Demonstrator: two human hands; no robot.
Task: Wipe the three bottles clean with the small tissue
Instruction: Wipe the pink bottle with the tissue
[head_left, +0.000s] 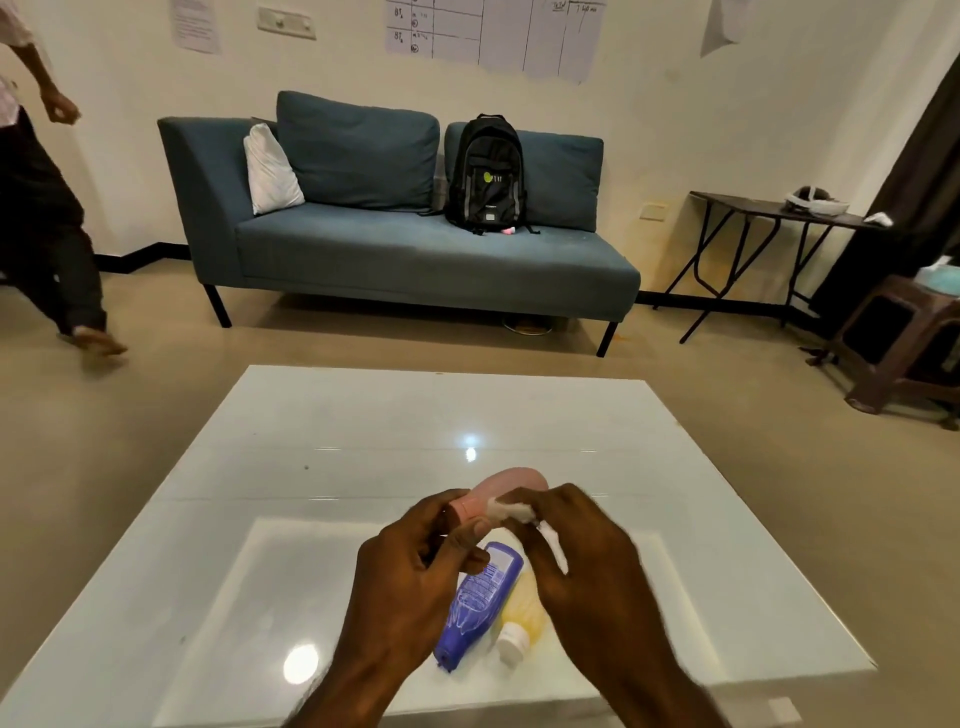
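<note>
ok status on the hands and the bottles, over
Left hand grips pink bottle; right hand pinches tissue against it. Purple bottle, yellow bottle lying on table. Nothing blocking.

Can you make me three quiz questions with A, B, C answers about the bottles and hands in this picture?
1. Where is the purple bottle? A. in a sink B. lying on the white table C. on a shelf
2. What colour is the bottle the left hand holds? A. green B. black C. pink
3. What is the right hand doing? A. pinching the tissue B. hanging empty C. holding a spoon
Answers: B, it lies flat beside the yellow bottle. C, fingers curl round the pink bottle. A, the tissue presses against that bottle.
</note>
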